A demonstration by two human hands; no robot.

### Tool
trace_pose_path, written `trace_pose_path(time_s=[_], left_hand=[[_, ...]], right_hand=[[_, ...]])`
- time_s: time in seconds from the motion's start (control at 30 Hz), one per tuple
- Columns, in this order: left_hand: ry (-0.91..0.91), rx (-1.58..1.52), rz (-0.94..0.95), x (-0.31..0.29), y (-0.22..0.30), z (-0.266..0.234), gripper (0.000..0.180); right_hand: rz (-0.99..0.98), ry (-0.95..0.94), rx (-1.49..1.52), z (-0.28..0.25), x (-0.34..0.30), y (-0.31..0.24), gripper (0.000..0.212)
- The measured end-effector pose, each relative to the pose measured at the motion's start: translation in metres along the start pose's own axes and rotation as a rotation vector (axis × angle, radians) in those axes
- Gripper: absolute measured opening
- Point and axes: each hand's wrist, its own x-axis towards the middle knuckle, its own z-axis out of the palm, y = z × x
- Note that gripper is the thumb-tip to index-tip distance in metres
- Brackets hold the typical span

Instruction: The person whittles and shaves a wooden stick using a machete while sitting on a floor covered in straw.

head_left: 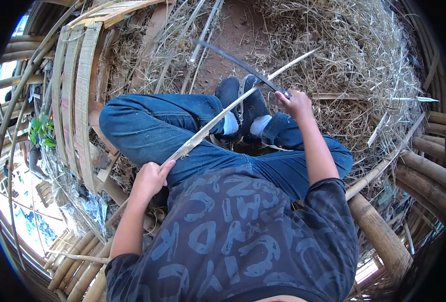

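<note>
My left hand (151, 177) is closed around the lower end of a long, pale split-bamboo strip (215, 122), beside my left thigh. The strip slants up and to the right, over my lap and shoes, and narrows at its far end. In my right hand (298, 104) is the handle of a long knife with a dark, slightly curved blade (233, 59). That blade points up and left, crossing the strip just above my shoes (253, 100). Whether its edge bites into the bamboo cannot be made out. My fingers hide most of the handle.
Shavings (338, 65) cover the ground ahead and to the right, around bare soil (240, 30). Several loose strips (203, 38) lie beyond my feet. Wooden slats (69, 100) stand at my left. A thick bamboo pole (381, 236) lies by my right side.
</note>
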Motion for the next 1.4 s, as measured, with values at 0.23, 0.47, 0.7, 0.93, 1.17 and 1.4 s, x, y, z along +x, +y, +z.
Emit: trace_pose_path(time_s=[0.23, 0.47, 0.7, 0.93, 1.17, 1.4], left_hand=[[0.001, -0.050, 0.010, 0.002, -0.012, 0.006, 0.072], [0.006, -0.069, 0.037, 0.002, -0.013, 0.005, 0.077], [0.025, -0.013, -0.001, 0.000, -0.004, 0.006, 0.073], [0.016, 0.010, -0.015, 0.000, -0.003, 0.005, 0.073], [0.017, 0.017, 0.010, -0.001, -0.007, 0.007, 0.072], [0.026, 0.033, 0.032, 0.003, -0.010, 0.009, 0.072]], right_hand=[[-0.008, 0.068, -0.314, -0.038, -0.021, 0.050, 0.073], [0.126, 0.087, -0.327, -0.076, -0.064, 0.063, 0.075], [-0.180, 0.070, -0.102, -0.029, -0.043, -0.057, 0.077], [0.054, 0.097, -0.129, -0.032, 0.003, 0.024, 0.080], [0.068, 0.160, -0.324, -0.068, -0.020, 0.090, 0.079], [0.496, 0.136, -0.364, -0.124, -0.063, 0.150, 0.079]])
